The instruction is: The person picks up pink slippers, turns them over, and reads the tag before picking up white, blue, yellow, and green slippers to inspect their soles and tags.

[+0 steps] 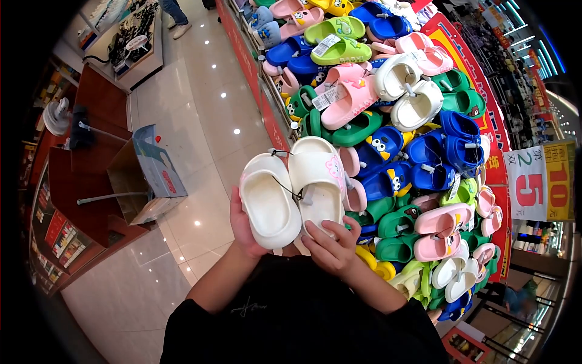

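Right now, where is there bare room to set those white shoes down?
Bare floor tile shows between the cardboard box and the red-sided display, seemingly wide enough for the white shoes. The display is crowded with piled footwear.

It is bright in the middle, and small white light spots [223, 94] shine on the smooth floor [188, 121]. Long white and blue lights [521, 42] glow at the top right, where it is darker. The white shoes [267, 203] look clear. The sides bend, and black fills the corners around the round view
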{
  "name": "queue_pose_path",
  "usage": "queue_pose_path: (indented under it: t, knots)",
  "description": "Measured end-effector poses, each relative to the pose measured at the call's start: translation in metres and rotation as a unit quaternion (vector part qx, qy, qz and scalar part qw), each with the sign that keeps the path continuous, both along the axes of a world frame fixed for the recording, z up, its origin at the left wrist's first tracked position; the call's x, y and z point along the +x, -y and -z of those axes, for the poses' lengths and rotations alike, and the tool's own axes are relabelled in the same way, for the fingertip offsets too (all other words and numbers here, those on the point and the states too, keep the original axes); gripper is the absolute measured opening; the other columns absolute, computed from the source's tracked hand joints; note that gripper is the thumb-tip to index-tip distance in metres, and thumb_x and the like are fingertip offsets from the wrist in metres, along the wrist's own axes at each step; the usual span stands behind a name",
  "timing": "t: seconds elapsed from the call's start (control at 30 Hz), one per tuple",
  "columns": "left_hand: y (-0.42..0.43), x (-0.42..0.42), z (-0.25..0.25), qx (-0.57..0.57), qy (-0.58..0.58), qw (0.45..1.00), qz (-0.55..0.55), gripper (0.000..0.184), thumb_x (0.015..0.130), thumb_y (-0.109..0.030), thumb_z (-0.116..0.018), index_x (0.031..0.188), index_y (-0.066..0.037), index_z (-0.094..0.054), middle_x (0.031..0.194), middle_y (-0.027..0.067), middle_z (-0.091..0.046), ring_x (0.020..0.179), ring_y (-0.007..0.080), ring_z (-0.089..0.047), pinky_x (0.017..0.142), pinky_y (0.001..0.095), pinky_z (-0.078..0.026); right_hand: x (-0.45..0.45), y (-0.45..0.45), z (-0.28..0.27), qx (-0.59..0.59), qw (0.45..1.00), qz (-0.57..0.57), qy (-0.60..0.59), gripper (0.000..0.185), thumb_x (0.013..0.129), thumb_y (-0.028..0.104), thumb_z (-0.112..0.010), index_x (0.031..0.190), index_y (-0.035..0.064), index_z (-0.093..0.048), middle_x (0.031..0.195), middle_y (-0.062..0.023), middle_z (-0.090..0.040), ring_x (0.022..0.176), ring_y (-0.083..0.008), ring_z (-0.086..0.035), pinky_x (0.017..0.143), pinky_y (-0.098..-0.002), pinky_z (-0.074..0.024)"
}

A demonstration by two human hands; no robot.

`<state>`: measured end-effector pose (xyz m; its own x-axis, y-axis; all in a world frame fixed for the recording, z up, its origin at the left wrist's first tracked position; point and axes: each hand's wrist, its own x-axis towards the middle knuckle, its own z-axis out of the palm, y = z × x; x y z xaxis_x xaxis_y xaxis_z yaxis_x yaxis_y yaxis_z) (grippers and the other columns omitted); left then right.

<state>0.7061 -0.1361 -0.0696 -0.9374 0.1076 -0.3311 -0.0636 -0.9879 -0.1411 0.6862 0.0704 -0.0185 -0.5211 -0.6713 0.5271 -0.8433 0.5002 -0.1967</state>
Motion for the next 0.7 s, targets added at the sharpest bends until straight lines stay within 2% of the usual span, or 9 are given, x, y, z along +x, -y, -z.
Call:
queue_pose_path:
  t: [0.13,0.2,0.23,0.3,0.4,0.43,0.5,0.63,0.7]
  knots:
    - [0.021,0.007,0.024,0.005,-0.033,0.999,-0.002,0.073,0.09,-0.06,-0.045,0.144,-0.011,-0.048,0.138,0.0173,-0.057,0.118,0.0403,-0.06,0.102,0.057,-0.048,0.006,0.009,0.001,-0.006,1.0,-0.005,-0.025,0.016,0.081,0.019,-0.068,0.097,0.0176,-0.072,0.117,-0.0002,-0.071,0.101,-0.0192,-0.06,0.096,-0.0438,-0.0366]
    - [0.03,0.004,0.027,-0.078,-0.016,0.997,0.024,0.079,0.084,-0.06,-0.049,0.146,-0.011,-0.045,0.138,0.0216,-0.056,0.116,0.0453,-0.06,0.1,0.0612,-0.047,0.011,0.012,-0.001,0.001,1.0,-0.003,-0.022,0.016,0.082,0.019,-0.068,0.097,0.0175,-0.072,0.116,-0.0003,-0.071,0.101,-0.0191,-0.06,0.096,-0.0437,-0.0367]
    - [0.032,0.003,0.023,-0.076,-0.02,0.997,0.022,0.079,0.084,-0.06,-0.049,0.146,-0.011,-0.045,0.138,0.0216,-0.056,0.116,0.0453,-0.06,0.1,0.0612,-0.047,0.011,0.013,-0.002,-0.001,1.0,0.003,-0.028,0.017,0.081,0.02,-0.069,0.097,0.0174,-0.072,0.116,-0.0003,-0.071,0.1,-0.0192,-0.06,0.096,-0.0437,-0.0371]
    - [0.039,0.003,0.009,-0.07,-0.145,0.985,0.068,0.082,0.081,-0.055,-0.053,0.149,-0.01,-0.041,0.138,0.0251,-0.054,0.116,0.0479,-0.06,0.1,0.0635,-0.046,0.012,0.015,-0.005,-0.004,0.999,0.005,-0.037,0.017,0.081,0.02,-0.069,0.098,0.0172,-0.072,0.116,-0.0003,-0.071,0.099,-0.0194,-0.059,0.095,-0.0437,-0.0374]
    - [0.044,0.007,-0.002,-0.09,-0.161,0.981,0.059,0.084,0.08,-0.052,-0.054,0.15,-0.009,-0.039,0.139,0.0257,-0.053,0.118,0.0472,-0.059,0.103,0.062,-0.045,0.011,0.017,-0.005,-0.017,0.999,-0.011,-0.05,0.019,0.08,0.021,-0.07,0.098,0.0171,-0.072,0.117,0.0,-0.071,0.099,-0.02,-0.058,0.093,-0.044,-0.0386]
    - [0.044,0.01,-0.004,-0.096,-0.162,0.981,0.051,0.084,0.08,-0.052,-0.054,0.15,-0.009,-0.039,0.139,0.0257,-0.053,0.118,0.0472,-0.059,0.103,0.062,-0.045,0.012,0.018,-0.003,-0.036,0.998,-0.016,-0.052,0.021,0.075,0.015,-0.072,0.096,0.0158,-0.071,0.114,-0.0015,-0.072,0.098,-0.022,-0.057,0.093,-0.0455,-0.0389]
    - [0.042,0.017,-0.007,-0.102,-0.148,0.983,0.027,0.08,0.08,-0.042,-0.054,0.149,-0.005,-0.037,0.139,0.0245,-0.053,0.124,0.0417,-0.056,0.104,0.0541,-0.047,0.014,0.018,0.004,-0.066,0.996,-0.023,-0.047,0.028,0.07,0.008,-0.077,0.095,0.0162,-0.069,0.112,-0.0024,-0.072,0.1,-0.0241,-0.056,0.094,-0.0493,-0.0403]
    - [0.033,0.02,-0.026,-0.117,-0.124,0.985,-0.019,0.074,0.091,-0.05,-0.048,0.15,-0.006,-0.037,0.143,0.022,-0.051,0.127,0.039,-0.055,0.106,0.0524,-0.046,0.012,0.013,0.024,-0.1,0.993,-0.044,-0.036,0.019,0.079,0.019,-0.071,0.099,0.0173,-0.071,0.116,0.0008,-0.071,0.103,-0.0225,-0.056,0.097,-0.0517,-0.0399]
    - [0.027,0.017,-0.04,-0.092,-0.076,0.992,-0.032,0.075,0.098,-0.062,-0.036,0.15,-0.008,-0.037,0.144,0.0178,-0.05,0.127,0.0361,-0.054,0.107,0.051,-0.045,0.011,0.006,0.029,-0.111,0.991,-0.065,-0.041,0.02,0.079,0.02,-0.073,0.099,0.0177,-0.069,0.115,0.0012,-0.071,0.103,-0.0222,-0.056,0.099,-0.0544,-0.0397]
